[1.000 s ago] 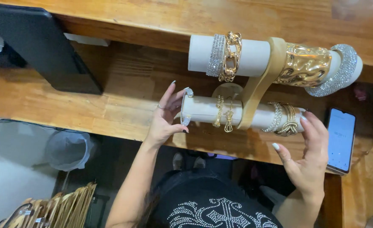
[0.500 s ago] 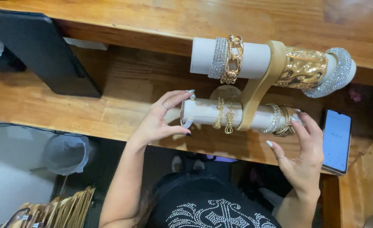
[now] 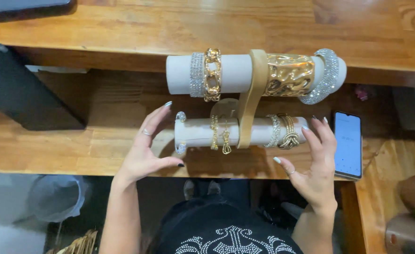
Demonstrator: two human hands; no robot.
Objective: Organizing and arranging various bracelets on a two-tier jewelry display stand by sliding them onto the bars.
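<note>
Two-tier bracelet stand (image 3: pixel 250 101) on wooden counter (image 3: pixel 76 146), cream rolls lying crosswise, tan upright between them. Left hand (image 3: pixel 144 153) spread wide, released, fingertips just beside left end of lower roll (image 3: pixel 245 132), close to sparkly bangle (image 3: pixel 180 133) hanging there; contact impossible to tell. Silver ring on one finger. Right hand (image 3: pixel 313 164) likewise spread and released, fingertips at right end of same roll, next to knotted gold bracelets (image 3: pixel 289 131). Nothing grasped by either. On lower roll also thin gold chains (image 3: pixel 219 135) and rhinestone band (image 3: pixel 275 131). Upper roll (image 3: pixel 235 74) carrying rhinestone cuff (image 3: pixel 197 75), chunky gold link bracelet (image 3: pixel 212 74), hammered gold cuff (image 3: pixel 289 74), large crystal bangle (image 3: pixel 324 77). Smartphone (image 3: pixel 347 143) flat on counter just right of right hand, screen lit. Dark monitor (image 3: pixel 24 89) well to left.
</note>
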